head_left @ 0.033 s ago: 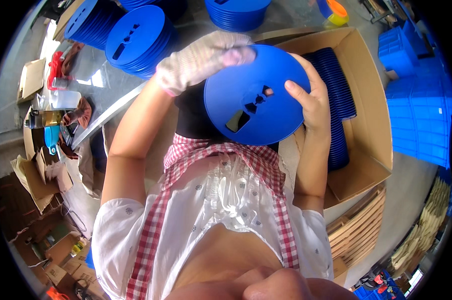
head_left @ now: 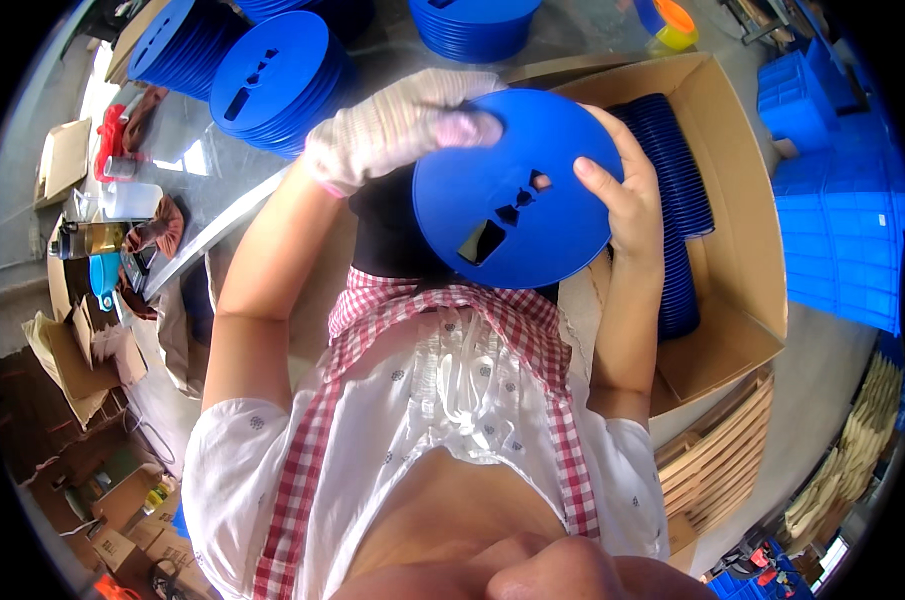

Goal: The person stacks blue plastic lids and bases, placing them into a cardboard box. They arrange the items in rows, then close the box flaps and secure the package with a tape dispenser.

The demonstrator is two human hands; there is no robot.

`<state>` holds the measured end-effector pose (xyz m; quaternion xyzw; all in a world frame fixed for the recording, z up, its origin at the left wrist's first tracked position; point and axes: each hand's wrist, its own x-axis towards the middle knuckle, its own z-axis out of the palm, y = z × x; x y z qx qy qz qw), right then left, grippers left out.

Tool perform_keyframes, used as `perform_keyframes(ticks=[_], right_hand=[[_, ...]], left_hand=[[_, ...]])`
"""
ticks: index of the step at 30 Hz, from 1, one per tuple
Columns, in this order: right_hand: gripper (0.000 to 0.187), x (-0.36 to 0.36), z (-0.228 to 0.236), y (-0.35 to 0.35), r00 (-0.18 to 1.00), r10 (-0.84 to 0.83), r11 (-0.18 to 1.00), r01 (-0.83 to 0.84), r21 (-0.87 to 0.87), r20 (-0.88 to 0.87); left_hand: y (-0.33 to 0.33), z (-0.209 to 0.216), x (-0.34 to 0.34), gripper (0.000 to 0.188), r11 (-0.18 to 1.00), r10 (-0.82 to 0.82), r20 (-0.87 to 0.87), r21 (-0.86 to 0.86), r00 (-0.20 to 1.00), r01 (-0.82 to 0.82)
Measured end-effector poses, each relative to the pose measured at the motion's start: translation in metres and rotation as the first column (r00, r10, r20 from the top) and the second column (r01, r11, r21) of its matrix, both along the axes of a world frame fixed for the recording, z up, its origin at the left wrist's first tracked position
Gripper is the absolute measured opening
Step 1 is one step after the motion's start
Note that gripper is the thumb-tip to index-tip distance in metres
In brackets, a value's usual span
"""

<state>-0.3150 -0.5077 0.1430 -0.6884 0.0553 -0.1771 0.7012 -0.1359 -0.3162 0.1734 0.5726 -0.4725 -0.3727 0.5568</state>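
Observation:
A round blue plastic disc [head_left: 562,220] with cut-out slots near its middle is held up in front of my apron, its face toward me. My left hand [head_left: 402,130], in a pale knitted glove, is closed on the disc's upper left edge with the thumb lying on its face. The bare fingers of my right hand [head_left: 627,195] wrap behind the upper right edge, and that thumb rests near the face. Beside my right hand, an open cardboard box [head_left: 737,190] holds rows of ribbed blue discs [head_left: 662,150] stood on edge.
Stacks of blue discs [head_left: 272,75] stand on the grey surface ahead, with another stack [head_left: 475,28] farther right. An orange and yellow tape roll [head_left: 672,25] lies beyond. Blue crates [head_left: 832,230] are at the right. Bottles [head_left: 132,200] and cardboard pieces [head_left: 67,365] lie at the left.
The disc has shifted very slightly to the right. My gloved left hand has moved a little left and down along its edge; my right hand keeps its grip.

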Motion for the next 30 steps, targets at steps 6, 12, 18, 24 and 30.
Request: perform_keyframes(ticks=[6,12,18,24,30], right_hand=[[0.044,0.000,0.003,0.009,0.999,-0.025,0.999,0.026,-0.036,0.020],[0.042,0.001,0.005,0.012,0.998,-0.042,0.989,0.048,-0.138,0.049],[0.043,0.004,-0.002,0.006,0.997,-0.062,0.992,0.067,-0.110,0.049],[0.045,0.011,-0.015,-0.004,0.986,-0.085,0.996,0.084,0.012,0.142],[0.044,0.005,-0.002,0.011,0.993,-0.067,0.986,0.080,-0.145,0.097]], left_hand=[[-0.002,0.004,-0.016,0.060,0.991,0.071,0.142,0.104,0.987,-0.086],[-0.020,-0.005,-0.014,0.042,0.976,0.210,0.410,-0.036,0.887,-0.214],[-0.018,-0.020,0.013,0.064,0.982,0.169,0.128,0.058,0.977,-0.178],[-0.004,-0.001,-0.013,0.061,0.995,0.098,-0.012,-0.022,0.995,-0.098],[-0.017,-0.004,-0.010,0.044,0.986,0.163,0.400,-0.046,0.902,-0.157]])
